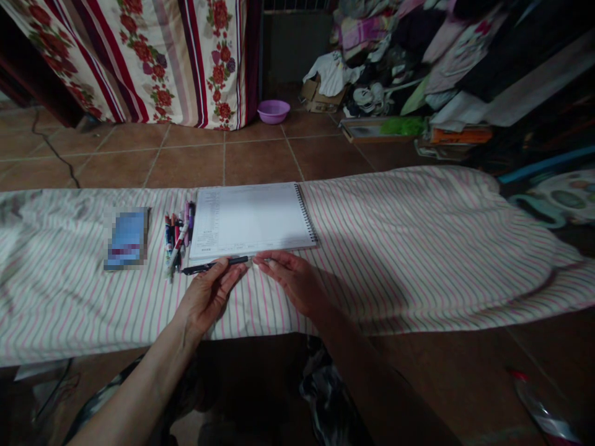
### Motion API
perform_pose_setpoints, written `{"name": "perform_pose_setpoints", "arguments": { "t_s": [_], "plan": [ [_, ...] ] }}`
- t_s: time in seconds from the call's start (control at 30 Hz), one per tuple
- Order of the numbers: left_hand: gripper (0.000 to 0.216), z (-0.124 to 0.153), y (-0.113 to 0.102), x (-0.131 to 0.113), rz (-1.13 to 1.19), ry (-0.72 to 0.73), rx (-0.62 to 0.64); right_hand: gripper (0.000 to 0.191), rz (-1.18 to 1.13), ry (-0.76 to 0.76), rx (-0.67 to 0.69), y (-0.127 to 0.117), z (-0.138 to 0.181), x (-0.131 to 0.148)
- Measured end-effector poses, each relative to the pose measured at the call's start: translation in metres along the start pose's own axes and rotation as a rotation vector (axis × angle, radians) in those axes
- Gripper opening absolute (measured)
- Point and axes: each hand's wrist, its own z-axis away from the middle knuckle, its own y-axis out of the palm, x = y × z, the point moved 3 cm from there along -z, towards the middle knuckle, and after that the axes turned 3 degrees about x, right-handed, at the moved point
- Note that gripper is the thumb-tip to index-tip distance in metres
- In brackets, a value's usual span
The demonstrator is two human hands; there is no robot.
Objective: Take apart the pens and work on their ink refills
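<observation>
My left hand (211,294) is closed around the barrel of a black pen (199,269), which lies nearly level and points left and right. Facing it, my right hand (297,285) pinches a small thin pen part (268,259) at the pen's right end; whether the two pieces are joined I cannot tell. Just beyond both hands an open spiral-bound pad (260,217) lies flat, with printed lines along its left and bottom margins. Several pens (175,238) are heaped against the pad's left side, close to the black pen's left end.
A striped cloth (390,248) covers the low table. Left of the pens lies a blurred-out phone-like object (126,238). Across the tiled floor stand a purple basin (274,111), a flowered curtain (162,62) and piled clothes (446,62). A bottle (543,409) lies at lower right.
</observation>
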Motion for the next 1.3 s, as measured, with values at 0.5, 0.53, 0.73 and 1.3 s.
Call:
{"name": "perform_pose_setpoints", "arguments": {
  "t_s": [0.5, 0.53, 0.73, 1.3],
  "plan": [
    [0.012, -0.001, -0.001, 0.002, -0.050, -0.002, 0.017, 0.015, 0.279, -0.059, -0.135, 0.001, -0.001, 0.001],
    [0.012, 0.000, -0.001, 0.002, -0.054, 0.000, 0.020, 0.014, 0.285, -0.066, -0.128, 0.001, -0.001, 0.001],
    [0.012, -0.002, -0.003, 0.002, -0.099, 0.014, 0.039, 0.014, 0.336, -0.100, -0.114, -0.001, -0.002, 0.001],
    [0.011, -0.002, -0.001, 0.006, -0.174, 0.054, 0.066, 0.015, 0.272, -0.063, -0.119, -0.003, -0.005, -0.008]
  ]
}}
